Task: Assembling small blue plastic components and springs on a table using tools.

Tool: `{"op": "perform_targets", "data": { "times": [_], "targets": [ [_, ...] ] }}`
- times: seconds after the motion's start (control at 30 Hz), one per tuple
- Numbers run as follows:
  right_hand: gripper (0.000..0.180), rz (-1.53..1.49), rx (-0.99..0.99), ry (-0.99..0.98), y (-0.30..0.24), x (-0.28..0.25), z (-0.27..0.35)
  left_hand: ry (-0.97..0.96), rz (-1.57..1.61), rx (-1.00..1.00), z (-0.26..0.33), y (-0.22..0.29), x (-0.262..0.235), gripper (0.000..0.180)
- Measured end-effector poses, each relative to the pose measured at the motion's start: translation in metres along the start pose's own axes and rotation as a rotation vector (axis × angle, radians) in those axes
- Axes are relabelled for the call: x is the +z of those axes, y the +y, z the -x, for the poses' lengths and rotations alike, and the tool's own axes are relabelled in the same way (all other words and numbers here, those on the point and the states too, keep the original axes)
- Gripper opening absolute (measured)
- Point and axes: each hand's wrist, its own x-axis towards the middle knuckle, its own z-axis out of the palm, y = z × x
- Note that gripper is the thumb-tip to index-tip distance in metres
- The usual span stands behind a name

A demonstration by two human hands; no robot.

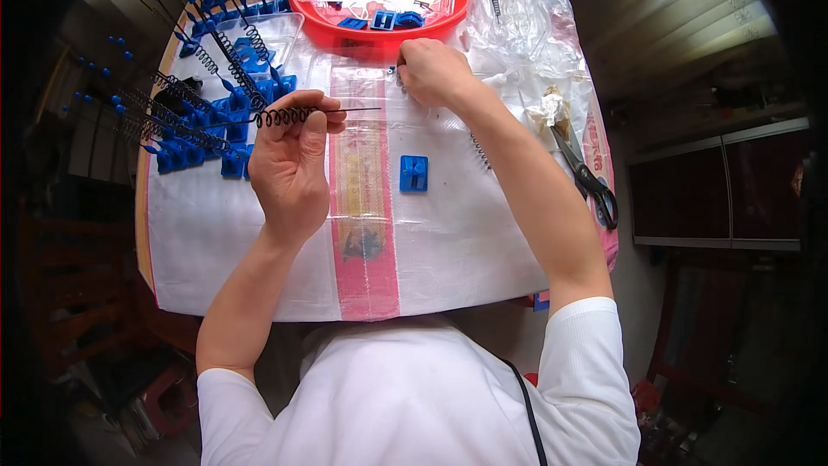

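My left hand point(293, 168) is closed around a black coil spring point(274, 117) with a thin straight rod end point(364, 109) that sticks out to the right past my fingertips. Farther off and to the right, my right hand point(431, 74) rests low over the sheet with its fingers drawn together. Tiny dark blue bits point(392, 71) lie at those fingertips, and whatever is between the fingers is hidden. A blue square plastic base point(414, 173) lies on the white woven sheet point(444, 242), nearer to me than either hand.
Several finished-looking blue bases with upright springs point(228, 112) crowd the left side. A red basin point(379, 39) holding clear trays and blue parts stands at the back. Crumpled clear plastic point(522, 17), black-handled scissors point(591, 179) and a loose spring point(479, 151) are on the right.
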Motion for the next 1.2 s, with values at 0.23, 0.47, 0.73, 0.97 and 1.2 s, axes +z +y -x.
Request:
{"op": "perform_targets", "data": {
  "times": [0.23,0.47,0.73,0.97,1.2],
  "targets": [
    [0.016,-0.081,-0.124,0.283,0.003,-0.002,0.017,-0.003,-0.024,0.035,-0.002,0.010,0.001,0.019],
    [0.016,-0.781,-0.098,0.303,-0.001,-0.027,0.060,-0.091,-0.063,0.141,-0.015,0.033,0.006,0.024],
    [0.014,-1.636,-0.127,0.324,-0.028,-0.029,0.105,-0.139,-0.201,0.340,-0.068,0.068,0.020,0.026],
    [0.018,-2.173,-0.108,0.269,-0.054,-0.025,0.114,-0.055,-0.125,0.354,-0.087,0.091,0.046,0.024],
    [0.021,-2.376,-0.160,0.224,-0.073,-0.030,0.113,-0.085,-0.105,0.358,-0.092,0.094,0.049,0.023]
  ]
}}
